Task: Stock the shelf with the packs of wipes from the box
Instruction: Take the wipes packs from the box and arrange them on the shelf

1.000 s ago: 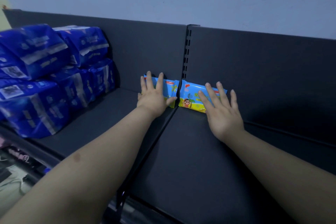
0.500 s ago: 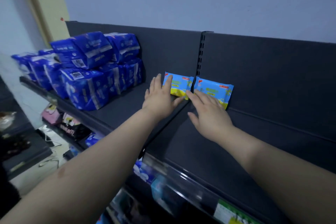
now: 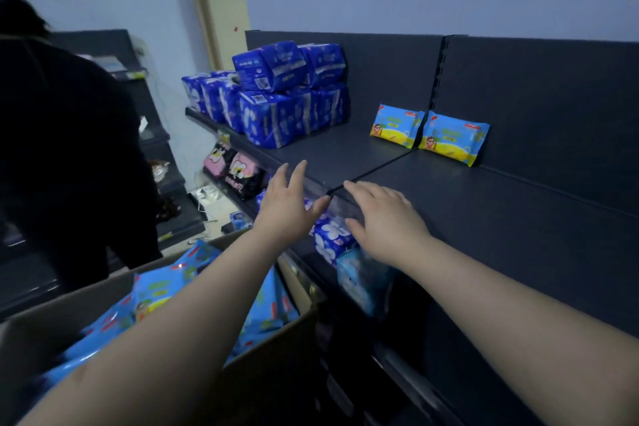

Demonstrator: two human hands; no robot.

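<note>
Two light-blue packs of wipes stand upright against the back panel of the dark shelf [image 3: 484, 211]: the left pack [image 3: 396, 125] and the right pack [image 3: 451, 138], side by side at the shelf joint. My left hand [image 3: 288, 206] and my right hand [image 3: 383, 221] hover at the shelf's front edge, fingers spread, holding nothing. Below them at lower left sits a cardboard box [image 3: 276, 349] filled with several more light-blue packs of wipes [image 3: 159, 290].
Stacked dark-blue packages [image 3: 276, 97] fill the shelf's left end. Lower shelves hold pink and black packs [image 3: 235, 169] and blue floral packs [image 3: 332, 239]. A person in dark clothes [image 3: 69, 156] stands at the left beside another shelf unit.
Both hands let go of the two packs and drew back from the rear of the shelf to its front edge. The view pulled back and down, revealing the box.
</note>
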